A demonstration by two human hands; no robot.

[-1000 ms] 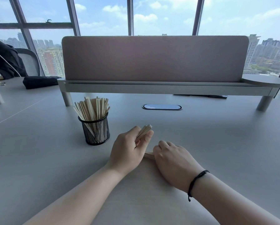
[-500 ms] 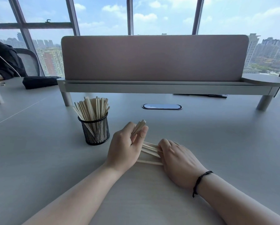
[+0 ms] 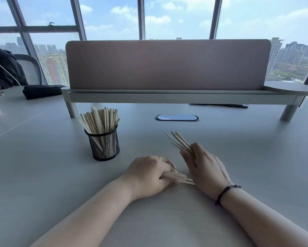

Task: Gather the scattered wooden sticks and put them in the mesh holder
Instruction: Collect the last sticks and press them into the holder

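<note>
While both hands sit low at the middle of the grey tabletop (image 3: 42, 175), I log the items as follows.

Item one: left hand (image 3: 147, 175), knuckles up, ring on one finger, fingers curled round a small bundle of wooden sticks (image 3: 176, 177) that lies nearly flat on the tabletop, its free ends pointing right and reaching the heel of the other hand.

Item two: right hand (image 3: 205, 166), dark cord bracelet (image 3: 227, 192) at the wrist, fingers clasped on a second bundle of sticks (image 3: 179, 140). This bundle is raised off the tabletop and fans up and to the left.

Item three: black mesh holder (image 3: 104, 145), upright, standing to the left of and beyond the left hand, well apart from both bundles. I count it already packed with many sticks (image 3: 99, 120) leaning outward above its rim.

Item four: pale desk divider on a raised shelf (image 3: 167, 97) across the far side, with an oval cable port (image 3: 176, 117) in the tabletop beneath it.

Item five: dark folded cloth (image 3: 40, 90) at far left, beside a chair (image 3: 30, 68) draped with a dark garment. Windows behind show city buildings.
</note>
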